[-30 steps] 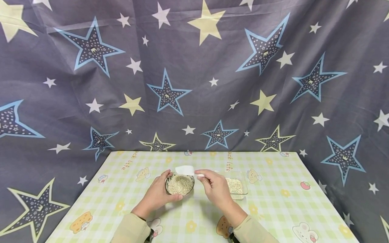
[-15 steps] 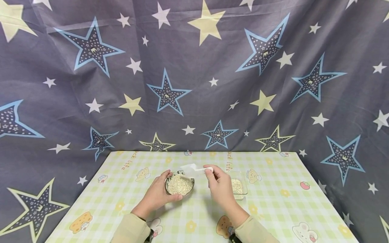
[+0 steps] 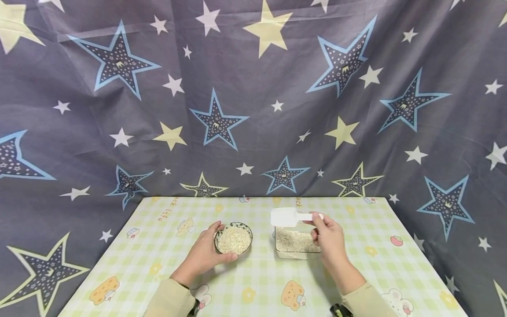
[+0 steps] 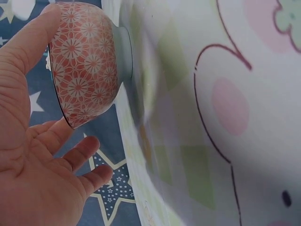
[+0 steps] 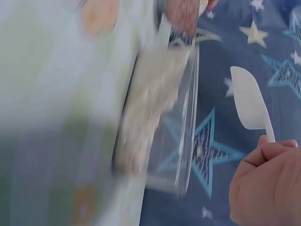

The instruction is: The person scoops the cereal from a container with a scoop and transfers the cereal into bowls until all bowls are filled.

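Observation:
My left hand (image 3: 203, 252) holds a small round bowl (image 4: 84, 66) by its sides, thumb at the near rim. Outside, the bowl has a red and white flower pattern. Pale flakes like oats (image 3: 234, 240) fill it. My right hand (image 3: 332, 240) pinches the handle of a white scoop (image 3: 284, 217), also raised in the right wrist view, where the scoop (image 5: 249, 101) looks tilted. Below the scoop stands a clear rectangular container (image 3: 295, 254) with more of the same flakes (image 5: 146, 113) in it. My right hand partly hides the container's right end in the head view.
Both vessels stand on a green and white checked tablecloth (image 3: 249, 273) with cartoon prints. A dark curtain with stars (image 3: 237, 88) hangs right behind the table's far edge.
My right hand has carried the scoop from over the bowl to the right, above the clear container. The left hand has stayed at the bowl.

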